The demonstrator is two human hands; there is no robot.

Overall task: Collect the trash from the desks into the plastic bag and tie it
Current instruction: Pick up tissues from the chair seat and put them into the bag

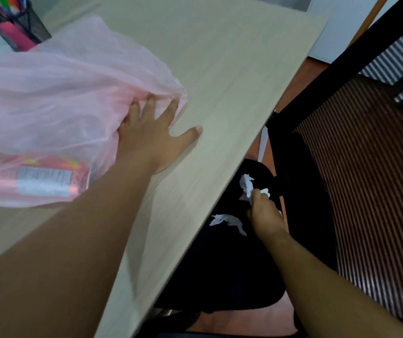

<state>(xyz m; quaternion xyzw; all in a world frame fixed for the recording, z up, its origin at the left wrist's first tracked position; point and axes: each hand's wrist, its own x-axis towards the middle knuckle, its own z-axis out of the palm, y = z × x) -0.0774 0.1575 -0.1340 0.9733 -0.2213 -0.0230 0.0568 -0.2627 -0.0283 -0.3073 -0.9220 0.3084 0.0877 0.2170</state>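
While the left hand [156, 136] lies flat on the bag [49, 93] holding a packet [46, 178], the right hand [265, 213] pinches paper [246, 186].

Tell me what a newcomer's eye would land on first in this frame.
The big translucent pink plastic bag fills the left of the pale wooden desk, a red labelled packet showing through it, with the left hand spread flat on its edge. Below the desk's edge, the right hand pinches white crumpled paper scraps on the black chair seat.
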